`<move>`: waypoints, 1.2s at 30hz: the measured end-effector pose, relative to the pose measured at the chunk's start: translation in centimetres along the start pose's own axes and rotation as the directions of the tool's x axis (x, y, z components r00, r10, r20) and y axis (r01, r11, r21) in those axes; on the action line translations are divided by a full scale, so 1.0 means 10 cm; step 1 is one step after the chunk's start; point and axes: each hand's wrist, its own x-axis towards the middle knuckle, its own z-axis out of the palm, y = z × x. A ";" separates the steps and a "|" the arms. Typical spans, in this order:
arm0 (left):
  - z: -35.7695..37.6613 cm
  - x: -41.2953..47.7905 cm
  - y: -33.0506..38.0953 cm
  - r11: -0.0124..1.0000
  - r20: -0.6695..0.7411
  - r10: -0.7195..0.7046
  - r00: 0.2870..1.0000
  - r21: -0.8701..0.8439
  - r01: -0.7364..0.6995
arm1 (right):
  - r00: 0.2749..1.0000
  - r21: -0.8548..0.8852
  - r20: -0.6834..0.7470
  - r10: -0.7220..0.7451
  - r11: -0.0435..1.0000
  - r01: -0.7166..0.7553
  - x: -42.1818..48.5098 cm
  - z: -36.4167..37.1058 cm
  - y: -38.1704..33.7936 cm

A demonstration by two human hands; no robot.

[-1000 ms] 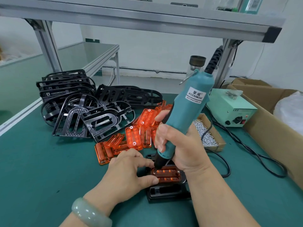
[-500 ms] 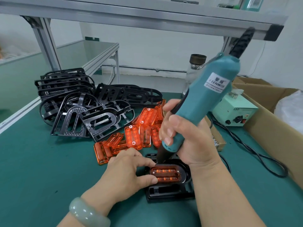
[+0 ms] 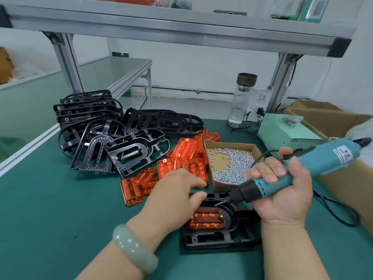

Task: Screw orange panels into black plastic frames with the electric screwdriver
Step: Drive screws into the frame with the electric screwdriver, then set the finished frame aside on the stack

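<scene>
**Position.** All places are given from the frame [image 3: 212, 241], which lies flat on the tabletop [image 3: 50, 209] nearest the person.

1. Far left of the frame: a pile of spare black frames [image 3: 113, 138]. Between the two lie loose orange panels [image 3: 181, 154].
2. The left hand [image 3: 173, 197] hovers at the frame's far-left corner. The grip is loose, with fingers spread, and holds nothing.
3. One orange panel [image 3: 206, 220] sits in the frame's recess, long axis left to right. It is translucent and ribbed, with a pale dot at each end; whether these are seated screws cannot be told.
4. Just beyond the frame: the screw box [image 3: 228, 143], nearer the left hand.
5. The right hand [image 3: 282, 190], at the frame's right, is wrapped firmly around the screwdriver [image 3: 302, 164]. The tool lies nearly level, with its bit above the frame's far edge, off the panel.

**Next move (judged).** Fetch a screw from beyond the frame.
</scene>
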 end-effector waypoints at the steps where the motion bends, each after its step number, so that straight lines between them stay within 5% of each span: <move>1: 0.03 0.08 0.06 0.998 0.023 0.021 1.000 0.053 -0.022 | 1.000 0.000 -0.022 -0.007 1.000 0.007 0.01 0.01 0.00; 8: 0.20 0.27 0.22 0.932 0.306 0.013 0.952 0.342 -0.123 | 0.999 0.016 -0.004 0.044 0.999 -0.044 0.03 -0.02 0.07; 26: -0.78 -0.19 -0.40 0.923 0.149 -0.124 0.981 0.380 0.059 | 0.996 0.071 0.019 0.082 0.994 -0.083 0.03 0.00 0.13; 36: -1.39 -0.45 -1.28 0.777 0.042 -0.346 0.937 0.572 0.262 | 0.990 -0.002 -0.049 0.129 0.992 -0.129 0.03 -0.03 0.22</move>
